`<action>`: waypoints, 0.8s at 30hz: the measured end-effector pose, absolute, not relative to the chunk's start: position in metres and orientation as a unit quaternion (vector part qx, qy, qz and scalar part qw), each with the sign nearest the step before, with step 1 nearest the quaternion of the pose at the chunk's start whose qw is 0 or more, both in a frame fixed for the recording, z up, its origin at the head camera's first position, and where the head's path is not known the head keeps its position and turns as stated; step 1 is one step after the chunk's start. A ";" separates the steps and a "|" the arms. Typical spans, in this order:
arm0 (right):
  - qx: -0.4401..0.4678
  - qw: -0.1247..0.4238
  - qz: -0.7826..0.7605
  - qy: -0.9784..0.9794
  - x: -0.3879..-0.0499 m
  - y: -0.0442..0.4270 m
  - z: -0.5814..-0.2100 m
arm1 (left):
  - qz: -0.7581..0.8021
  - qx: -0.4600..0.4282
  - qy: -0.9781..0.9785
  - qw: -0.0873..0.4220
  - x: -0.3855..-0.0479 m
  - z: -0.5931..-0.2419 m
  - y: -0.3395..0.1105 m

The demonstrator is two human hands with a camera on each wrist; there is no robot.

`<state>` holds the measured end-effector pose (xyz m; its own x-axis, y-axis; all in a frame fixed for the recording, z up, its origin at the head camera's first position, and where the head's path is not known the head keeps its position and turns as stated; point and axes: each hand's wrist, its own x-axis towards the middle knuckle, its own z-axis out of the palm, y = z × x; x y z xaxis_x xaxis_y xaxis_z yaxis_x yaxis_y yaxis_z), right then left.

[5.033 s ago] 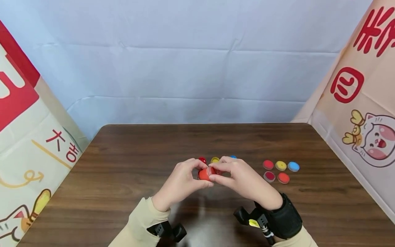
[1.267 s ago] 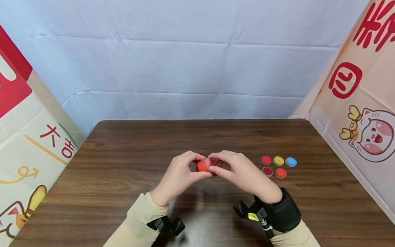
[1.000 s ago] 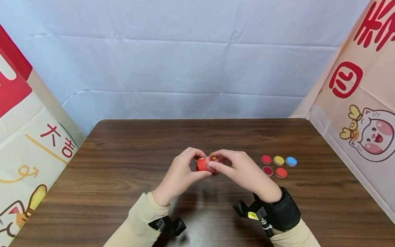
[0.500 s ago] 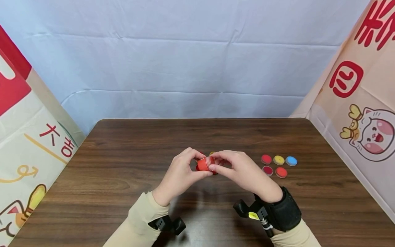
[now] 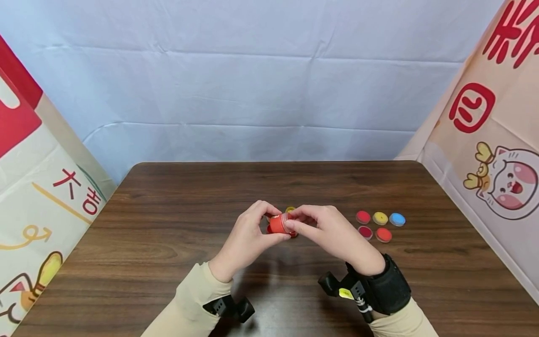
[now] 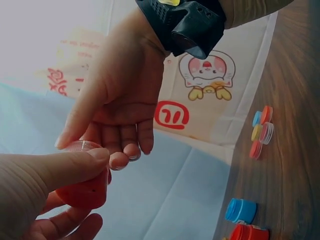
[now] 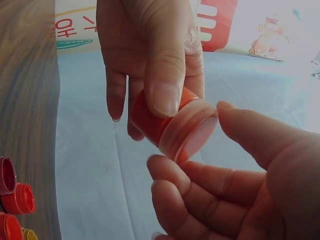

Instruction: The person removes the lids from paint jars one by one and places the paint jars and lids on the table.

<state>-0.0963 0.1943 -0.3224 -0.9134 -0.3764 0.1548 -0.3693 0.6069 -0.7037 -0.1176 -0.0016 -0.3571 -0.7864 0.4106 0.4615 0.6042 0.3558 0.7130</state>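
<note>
A small orange-red paint jar (image 5: 277,224) is held on its side above the table. My left hand (image 5: 248,234) grips its body between thumb and fingers. The jar's translucent lid (image 7: 192,130) faces right and is on the jar. My right hand (image 5: 326,231) pinches the lid's rim, thumb on one side and fingertips on the other. Behind the hands stand other small jars, mostly hidden in the head view. A blue jar (image 6: 241,210) and a red jar (image 6: 250,232) show in the left wrist view, a dark red jar (image 7: 6,175) in the right.
Right of the hands, several round lids lie in two rows: a red lid (image 5: 363,216), yellow lid (image 5: 380,218), blue lid (image 5: 397,219), dark red lid (image 5: 365,232) and orange lid (image 5: 383,234). The wooden table (image 5: 189,196) ends at a pale cloth backdrop (image 5: 252,93).
Both hands and the jar stay in nearly the same place. The right fingers and thumb have shifted round the lid, and the jar has turned slightly. The loose lids have not moved.
</note>
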 end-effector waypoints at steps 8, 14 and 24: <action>-0.232 0.001 -0.388 0.892 -0.095 0.195 -0.321 | -0.465 -0.318 -0.819 0.106 -0.118 -0.357 -0.003; -0.259 -0.004 -0.379 0.888 -0.096 0.197 -0.322 | -0.461 -0.317 -0.824 0.094 -0.117 -0.355 -0.004; -0.277 -0.011 -0.363 0.889 -0.095 0.199 -0.321 | -0.457 -0.314 -0.828 0.080 -0.117 -0.354 -0.005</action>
